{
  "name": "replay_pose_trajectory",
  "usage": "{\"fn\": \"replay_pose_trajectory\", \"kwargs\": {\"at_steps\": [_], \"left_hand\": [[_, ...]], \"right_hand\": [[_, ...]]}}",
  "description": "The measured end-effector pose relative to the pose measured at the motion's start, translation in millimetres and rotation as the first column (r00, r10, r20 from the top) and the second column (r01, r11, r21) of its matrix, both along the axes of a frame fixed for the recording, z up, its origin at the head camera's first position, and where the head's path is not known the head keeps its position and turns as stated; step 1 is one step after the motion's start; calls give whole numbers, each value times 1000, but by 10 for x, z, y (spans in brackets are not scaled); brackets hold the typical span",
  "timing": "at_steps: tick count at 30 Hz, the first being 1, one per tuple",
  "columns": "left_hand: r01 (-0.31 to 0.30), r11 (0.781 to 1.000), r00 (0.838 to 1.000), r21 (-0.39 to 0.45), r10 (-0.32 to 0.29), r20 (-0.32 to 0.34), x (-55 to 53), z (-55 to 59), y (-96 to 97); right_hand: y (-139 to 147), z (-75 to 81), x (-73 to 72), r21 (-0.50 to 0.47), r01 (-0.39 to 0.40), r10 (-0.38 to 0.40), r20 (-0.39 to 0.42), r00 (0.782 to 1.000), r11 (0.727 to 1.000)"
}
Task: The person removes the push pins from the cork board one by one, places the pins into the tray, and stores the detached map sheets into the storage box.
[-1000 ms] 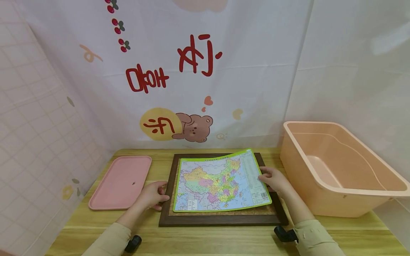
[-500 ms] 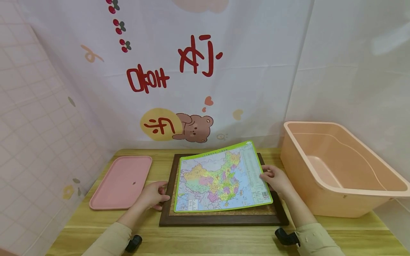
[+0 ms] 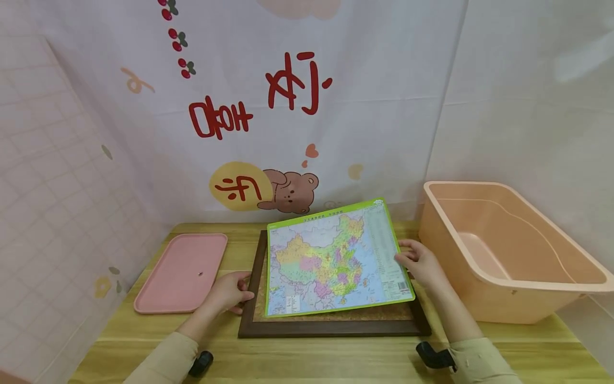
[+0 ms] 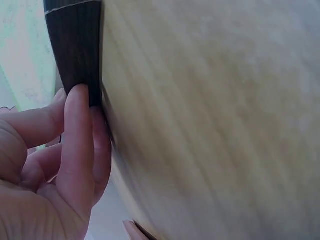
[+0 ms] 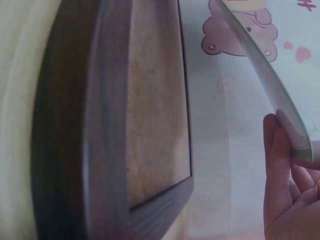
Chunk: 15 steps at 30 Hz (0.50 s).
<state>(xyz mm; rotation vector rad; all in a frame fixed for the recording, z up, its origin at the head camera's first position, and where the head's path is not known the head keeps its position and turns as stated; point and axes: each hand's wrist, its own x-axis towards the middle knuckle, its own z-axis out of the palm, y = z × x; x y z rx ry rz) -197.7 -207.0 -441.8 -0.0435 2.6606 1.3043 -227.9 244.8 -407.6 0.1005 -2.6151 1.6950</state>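
A map of China (image 3: 326, 250) with a bright green border is tilted above a dark brown wooden frame (image 3: 331, 329) that has a cork-coloured inside. My right hand (image 3: 418, 261) pinches the map's right edge between thumb and fingers, holding that side up. Seen from the right wrist, the map (image 5: 267, 75) bows away from the frame, and bare cork board (image 5: 155, 110) shows below it. The map's lower left corner stays low over the board. With thumb and fingers, my left hand (image 3: 229, 293) grips the frame's left bar, which the left wrist view shows close up.
On the left of the wooden table (image 3: 307, 360) lies a pink tray (image 3: 172, 277) with a tiny shiny piece (image 3: 200, 274) in it. A deep peach tub (image 3: 455, 234) stands at the right, close to my right forearm. Behind hangs a printed white cloth (image 3: 384, 106).
My right hand has moved up and slightly right, raising the map's right side and top edge higher off the frame. My left hand has stayed on the frame.
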Motion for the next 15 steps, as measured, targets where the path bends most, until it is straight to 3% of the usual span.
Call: {"fn": "replay_pose_trajectory", "kwargs": {"at_steps": [8,15], "left_hand": [[15,1000,1000,-25,-15,-3,-12,-2,8],[12,1000,1000,-29,-12,-2,-19,-13,16]], "right_hand": [[23,109,21,-8,37,-38,-96,995,999],[4,288,87,55,86,-75,-177,981,995]]}}
